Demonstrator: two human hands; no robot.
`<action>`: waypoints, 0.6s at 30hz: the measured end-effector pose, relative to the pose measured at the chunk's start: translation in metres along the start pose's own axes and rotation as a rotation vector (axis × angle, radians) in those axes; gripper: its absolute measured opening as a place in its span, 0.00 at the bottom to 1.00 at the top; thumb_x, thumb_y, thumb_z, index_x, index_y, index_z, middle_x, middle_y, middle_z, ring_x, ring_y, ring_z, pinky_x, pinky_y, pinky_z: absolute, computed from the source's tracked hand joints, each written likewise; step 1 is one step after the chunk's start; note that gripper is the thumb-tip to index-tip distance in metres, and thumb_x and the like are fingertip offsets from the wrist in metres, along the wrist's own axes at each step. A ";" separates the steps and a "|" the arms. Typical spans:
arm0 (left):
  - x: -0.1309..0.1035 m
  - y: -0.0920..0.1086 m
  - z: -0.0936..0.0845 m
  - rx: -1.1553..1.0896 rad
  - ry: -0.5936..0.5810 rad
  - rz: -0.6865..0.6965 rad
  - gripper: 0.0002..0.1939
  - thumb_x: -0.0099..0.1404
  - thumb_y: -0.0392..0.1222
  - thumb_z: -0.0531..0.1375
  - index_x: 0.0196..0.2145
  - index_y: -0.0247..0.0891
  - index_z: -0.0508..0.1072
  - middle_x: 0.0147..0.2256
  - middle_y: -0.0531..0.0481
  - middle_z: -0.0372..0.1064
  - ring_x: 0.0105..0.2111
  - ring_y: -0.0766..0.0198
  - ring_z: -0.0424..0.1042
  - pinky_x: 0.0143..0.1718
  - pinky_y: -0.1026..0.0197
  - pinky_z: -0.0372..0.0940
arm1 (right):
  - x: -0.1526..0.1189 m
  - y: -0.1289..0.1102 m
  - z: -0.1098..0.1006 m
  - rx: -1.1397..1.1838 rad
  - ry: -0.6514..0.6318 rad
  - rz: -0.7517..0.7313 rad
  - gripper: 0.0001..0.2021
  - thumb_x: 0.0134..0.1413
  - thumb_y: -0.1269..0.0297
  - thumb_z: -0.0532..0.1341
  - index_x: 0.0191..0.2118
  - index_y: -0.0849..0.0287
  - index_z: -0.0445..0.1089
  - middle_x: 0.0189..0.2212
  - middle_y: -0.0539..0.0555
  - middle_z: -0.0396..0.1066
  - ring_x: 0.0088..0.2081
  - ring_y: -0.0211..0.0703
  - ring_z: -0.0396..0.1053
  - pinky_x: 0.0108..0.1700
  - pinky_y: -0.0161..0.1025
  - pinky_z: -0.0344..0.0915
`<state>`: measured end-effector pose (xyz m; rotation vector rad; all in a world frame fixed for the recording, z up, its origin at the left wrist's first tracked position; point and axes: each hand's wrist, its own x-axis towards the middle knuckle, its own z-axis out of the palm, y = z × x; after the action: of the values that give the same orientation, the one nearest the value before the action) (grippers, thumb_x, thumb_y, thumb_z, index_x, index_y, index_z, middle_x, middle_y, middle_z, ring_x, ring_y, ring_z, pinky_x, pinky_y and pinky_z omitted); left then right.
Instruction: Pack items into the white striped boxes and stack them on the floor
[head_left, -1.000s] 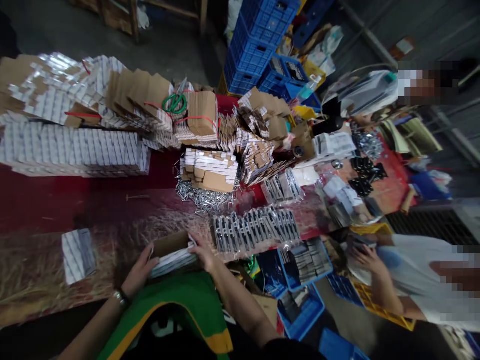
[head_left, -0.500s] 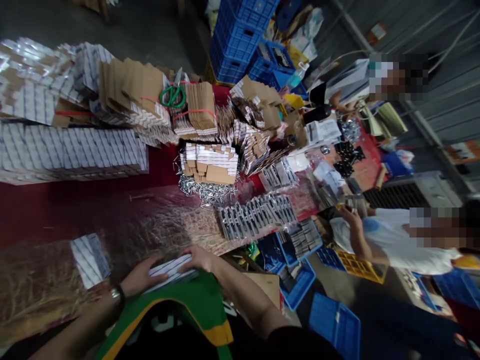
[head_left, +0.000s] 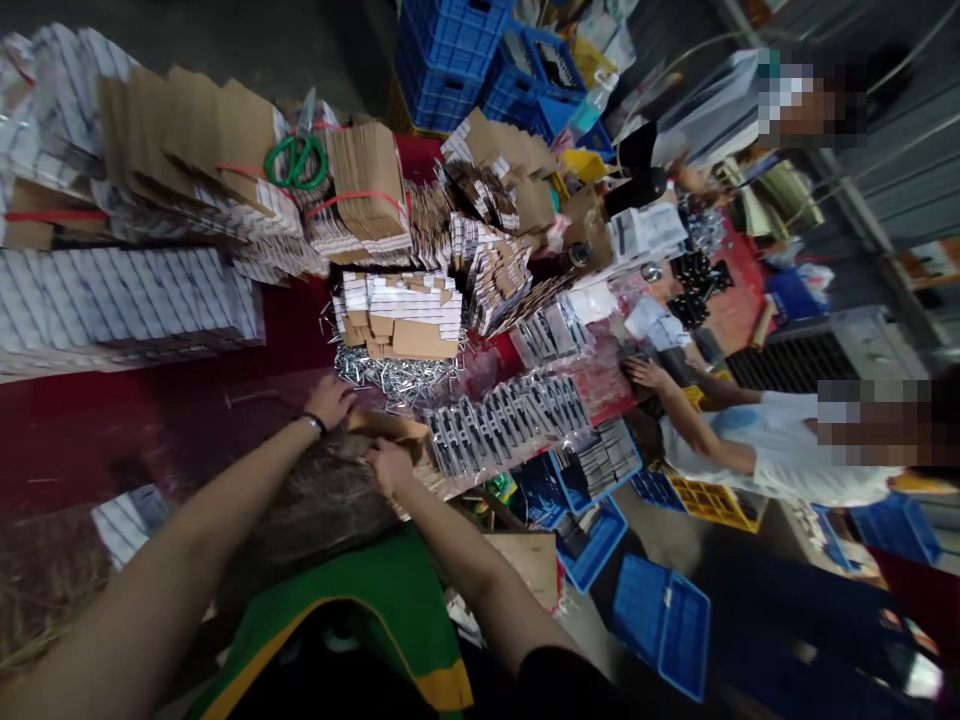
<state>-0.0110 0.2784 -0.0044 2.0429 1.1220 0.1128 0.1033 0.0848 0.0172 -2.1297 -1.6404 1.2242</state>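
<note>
Cardboard box [head_left: 399, 430] with its brown inside showing: we have it on the counter [head_left: 157, 430], between our two hands and just left of the bagged metal parts. Largest is the red counter itself, plastic-covered along its near side. Far left on it we see a long row of white boxes [head_left: 127, 300], crossed by dark printed stripes too small to read. Right of our hands lie the bagged metal parts [head_left: 510, 420] in a row, with no wording we can make out. Beyond the box, white-edged cartons [head_left: 416, 335] lie on loose metal pins [head_left: 397, 380]. Our right hand [head_left: 391, 466] touches the box's near edge; we cannot tell how tightly its grip is closed. Our left hand [head_left: 330, 402], fingers bent, is at the box's far left, near the pins; blur keeps us from telling whether its grip holds anything. Smaller still, green-handled scissors [head_left: 300, 145] lie on the far stacks, and a dark wristband [head_left: 315, 421] circles our left wrist.
</note>
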 end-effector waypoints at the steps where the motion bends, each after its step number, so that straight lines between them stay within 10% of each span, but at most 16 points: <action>1: 0.019 0.001 0.002 0.037 -0.021 0.043 0.12 0.68 0.45 0.61 0.41 0.35 0.81 0.46 0.38 0.78 0.49 0.51 0.72 0.57 0.53 0.65 | -0.002 0.006 0.000 -0.080 -0.038 -0.013 0.08 0.59 0.68 0.69 0.44 0.57 0.82 0.57 0.60 0.78 0.57 0.58 0.74 0.62 0.54 0.69; 5: 0.056 0.006 0.019 0.095 -0.073 0.069 0.11 0.71 0.37 0.57 0.34 0.30 0.77 0.49 0.36 0.75 0.54 0.53 0.68 0.59 0.52 0.58 | -0.030 0.038 -0.012 -0.063 0.036 -0.100 0.08 0.65 0.59 0.68 0.45 0.53 0.83 0.57 0.58 0.78 0.61 0.59 0.70 0.66 0.55 0.64; 8: 0.043 0.005 0.024 0.128 -0.051 0.096 0.10 0.69 0.35 0.58 0.31 0.32 0.75 0.50 0.35 0.74 0.59 0.47 0.64 0.64 0.46 0.53 | -0.055 0.069 -0.031 -0.087 0.354 0.177 0.13 0.71 0.60 0.60 0.49 0.54 0.82 0.51 0.62 0.77 0.57 0.58 0.69 0.64 0.54 0.65; 11: -0.007 -0.005 0.021 0.134 0.183 -0.010 0.08 0.68 0.41 0.62 0.36 0.34 0.79 0.52 0.36 0.72 0.59 0.43 0.64 0.67 0.41 0.53 | -0.062 0.092 -0.034 -0.203 0.452 0.467 0.15 0.70 0.64 0.60 0.56 0.50 0.79 0.59 0.65 0.72 0.59 0.62 0.66 0.63 0.58 0.63; 14: -0.080 -0.014 0.021 0.097 0.520 -0.170 0.14 0.71 0.46 0.61 0.40 0.33 0.81 0.56 0.34 0.69 0.61 0.41 0.64 0.68 0.39 0.54 | -0.052 0.094 -0.019 -0.247 0.290 0.379 0.19 0.70 0.68 0.59 0.62 0.49 0.74 0.64 0.65 0.68 0.60 0.60 0.67 0.61 0.55 0.65; 18: -0.129 -0.017 0.037 0.039 0.310 0.030 0.11 0.70 0.48 0.64 0.40 0.38 0.82 0.64 0.37 0.65 0.70 0.38 0.57 0.72 0.37 0.52 | -0.037 0.089 -0.015 -0.190 0.152 0.560 0.31 0.63 0.65 0.67 0.70 0.65 0.64 0.62 0.75 0.68 0.54 0.60 0.75 0.53 0.51 0.72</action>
<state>-0.0852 0.1650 -0.0062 2.1264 1.2885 0.4386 0.1758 0.0248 -0.0075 -2.8453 -1.1716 1.0193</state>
